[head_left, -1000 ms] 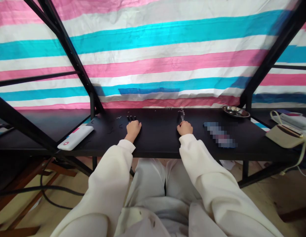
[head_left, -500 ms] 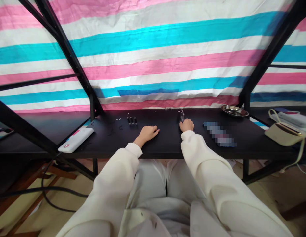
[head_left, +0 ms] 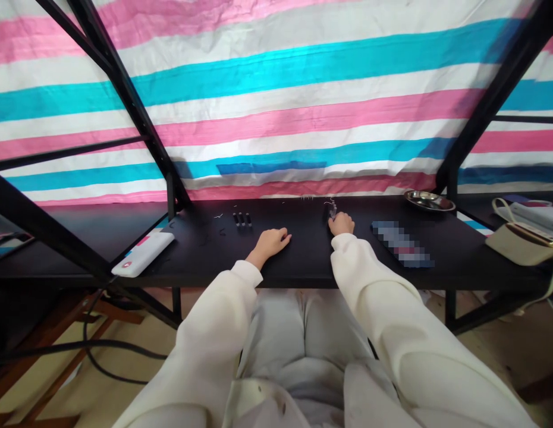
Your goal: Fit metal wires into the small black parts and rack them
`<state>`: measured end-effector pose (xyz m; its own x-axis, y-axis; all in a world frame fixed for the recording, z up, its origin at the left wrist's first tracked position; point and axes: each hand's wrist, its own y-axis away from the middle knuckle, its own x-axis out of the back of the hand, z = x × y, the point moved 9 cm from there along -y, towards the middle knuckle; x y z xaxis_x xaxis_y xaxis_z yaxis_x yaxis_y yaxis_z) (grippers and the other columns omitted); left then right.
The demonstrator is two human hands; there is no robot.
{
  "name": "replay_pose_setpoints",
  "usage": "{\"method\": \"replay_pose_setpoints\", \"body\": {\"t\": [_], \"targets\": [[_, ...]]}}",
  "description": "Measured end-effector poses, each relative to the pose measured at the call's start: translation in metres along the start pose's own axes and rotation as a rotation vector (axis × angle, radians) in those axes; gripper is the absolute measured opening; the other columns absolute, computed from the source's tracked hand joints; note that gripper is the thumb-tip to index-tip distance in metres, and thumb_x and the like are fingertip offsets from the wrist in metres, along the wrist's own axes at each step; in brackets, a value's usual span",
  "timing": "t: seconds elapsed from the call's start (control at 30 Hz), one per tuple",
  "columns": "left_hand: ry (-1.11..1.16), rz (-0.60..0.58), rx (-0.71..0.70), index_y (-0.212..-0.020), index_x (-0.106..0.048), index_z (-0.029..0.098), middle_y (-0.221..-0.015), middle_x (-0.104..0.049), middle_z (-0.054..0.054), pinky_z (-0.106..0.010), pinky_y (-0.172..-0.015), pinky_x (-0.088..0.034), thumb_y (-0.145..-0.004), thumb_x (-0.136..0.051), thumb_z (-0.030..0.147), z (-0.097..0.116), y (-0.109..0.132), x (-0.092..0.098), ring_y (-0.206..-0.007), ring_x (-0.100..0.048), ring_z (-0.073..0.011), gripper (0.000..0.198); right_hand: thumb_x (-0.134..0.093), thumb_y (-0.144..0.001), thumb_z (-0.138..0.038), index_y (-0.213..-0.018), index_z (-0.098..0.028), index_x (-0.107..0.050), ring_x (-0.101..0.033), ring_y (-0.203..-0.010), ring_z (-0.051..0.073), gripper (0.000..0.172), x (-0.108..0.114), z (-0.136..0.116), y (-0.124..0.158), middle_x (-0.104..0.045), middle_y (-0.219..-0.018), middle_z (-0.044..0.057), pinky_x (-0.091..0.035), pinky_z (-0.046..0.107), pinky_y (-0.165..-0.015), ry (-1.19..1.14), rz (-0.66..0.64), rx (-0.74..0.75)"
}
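My left hand rests on the black table, thumb apart from the loosely bent fingers, with nothing visible in it. Farther right, my right hand lies on the tabletop with its fingers curled in. Just beyond its fingertips is a cluster of small greyish, partly clear pieces; the hand hides the near end, so the grip is not plain. Left of my left hand, three short black cylinders with pale ends stand in a row. A row of tiny pale pieces lies along the back edge.
At the left sits a white box-shaped device. To the right are a blurred-out flat object, a shiny metal dish and a cream bag. Black frame bars slant up on both sides, before a striped sheet.
The view has shifted slightly, moving everything a little to the right in the picture. Both hands stay at about the same spots on the table.
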<state>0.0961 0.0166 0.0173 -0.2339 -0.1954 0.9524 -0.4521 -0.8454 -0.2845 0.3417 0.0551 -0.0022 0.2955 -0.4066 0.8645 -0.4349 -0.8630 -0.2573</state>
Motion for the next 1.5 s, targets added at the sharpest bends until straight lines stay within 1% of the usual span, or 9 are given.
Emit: {"method": "replay_pose_setpoints", "body": {"t": [0.27,0.37,0.53,0.63,0.87,1.07,1.3,1.4,1.5], "targets": [[-0.009,-0.011,-0.007,-0.085,-0.059,0.02,-0.072,-0.063,-0.006,-0.024,-0.062,-0.037,-0.086,-0.037,0.044,0.0,0.001,0.0,-0.069,-0.059,-0.018,0.033,-0.047,-0.08,-0.025,-0.096,-0.01,-0.058,-0.053,-0.097,0.028,0.024,0.002,-0.003,0.001,-0.058,-0.1,0.018,-0.038,0.037,-0.079,0.011,0.008,0.021],[-0.014,-0.014,0.0,-0.085,-0.059,0.02,-0.072,-0.063,-0.006,-0.025,-0.063,-0.037,-0.086,-0.036,0.043,0.0,0.001,0.0,-0.069,-0.059,-0.0181,0.033,-0.044,-0.082,-0.024,-0.096,-0.011,-0.057,-0.054,-0.093,0.025,0.023,0.007,-0.007,0.005,-0.056,-0.099,0.016,-0.04,0.035,-0.076,-0.036,0.048,0.065],[-0.033,-0.026,0.021,-0.088,-0.06,0.019,-0.074,-0.064,-0.007,-0.025,-0.064,-0.037,-0.086,-0.036,0.042,-0.001,0.001,0.0,-0.071,-0.059,-0.018,0.033,-0.04,-0.085,-0.028,-0.094,-0.017,-0.057,-0.049,-0.097,0.021,0.023,0.02,-0.034,0.016,-0.051,-0.105,0.012,-0.041,0.03,-0.077,-0.202,0.194,0.405],[-0.053,-0.025,0.018,-0.089,-0.06,0.019,-0.075,-0.064,-0.007,-0.025,-0.064,-0.037,-0.087,-0.035,0.041,0.0,0.0,0.0,-0.072,-0.06,-0.0184,0.034,-0.045,-0.083,-0.026,-0.088,-0.018,-0.059,-0.05,-0.096,0.021,0.017,0.019,-0.04,0.018,-0.052,-0.105,0.01,-0.043,0.031,-0.077,-0.271,0.241,0.53],[-0.04,-0.008,0.001,-0.087,-0.06,0.018,-0.073,-0.064,-0.008,-0.026,-0.064,-0.037,-0.087,-0.035,0.039,0.0,0.0,-0.001,-0.071,-0.06,-0.0193,0.032,-0.049,-0.077,-0.018,-0.082,-0.016,-0.059,-0.052,-0.089,0.021,0.012,0.008,-0.038,0.012,-0.052,-0.104,0.011,-0.045,0.033,-0.076,-0.267,0.217,0.559],[-0.032,0.01,-0.006,-0.085,-0.06,0.018,-0.071,-0.063,-0.009,-0.027,-0.064,-0.037,-0.087,-0.036,0.038,0.0,0.0,-0.001,-0.069,-0.06,-0.0201,0.032,-0.048,-0.076,-0.018,-0.08,-0.016,-0.059,-0.051,-0.084,0.019,0.012,0.011,-0.04,0.012,-0.051,-0.099,0.011,-0.044,0.032,-0.077,-0.23,0.228,0.562],[-0.005,0.039,-0.013,-0.083,-0.06,0.018,-0.07,-0.062,-0.008,-0.026,-0.063,-0.037,-0.087,-0.037,0.037,0.006,0.001,0.006,-0.068,-0.059,-0.019,0.031,-0.048,-0.078,-0.021,-0.076,-0.015,-0.058,-0.052,-0.085,0.021,0.012,0.016,-0.051,0.023,-0.051,-0.094,0.011,-0.044,0.035,-0.08,-0.308,0.248,0.672],[0.091,0.094,0.009,-0.088,-0.06,0.019,-0.069,-0.061,-0.004,-0.024,-0.061,-0.037,-0.086,-0.04,0.036,0.014,-0.002,0.008,-0.066,-0.058,-0.0164,0.027,-0.049,-0.078,-0.023,-0.076,-0.017,-0.058,-0.052,-0.086,0.02,0.011,0.02,-0.06,0.034,-0.051,-0.093,0.01,-0.045,0.034,-0.08,-0.383,0.235,0.745],[0.257,0.171,0.031,-0.102,-0.056,0.02,-0.068,-0.059,-0.001,-0.022,-0.059,-0.037,-0.084,-0.044,0.033,0.027,-0.007,0.008,-0.063,-0.056,-0.0134,0.025,-0.049,-0.079,-0.025,-0.077,-0.018,-0.058,-0.052,-0.087,0.019,0.011,0.027,-0.071,0.045,-0.051,-0.093,0.008,-0.044,0.033,-0.081,-0.481,0.21,0.804]]}}
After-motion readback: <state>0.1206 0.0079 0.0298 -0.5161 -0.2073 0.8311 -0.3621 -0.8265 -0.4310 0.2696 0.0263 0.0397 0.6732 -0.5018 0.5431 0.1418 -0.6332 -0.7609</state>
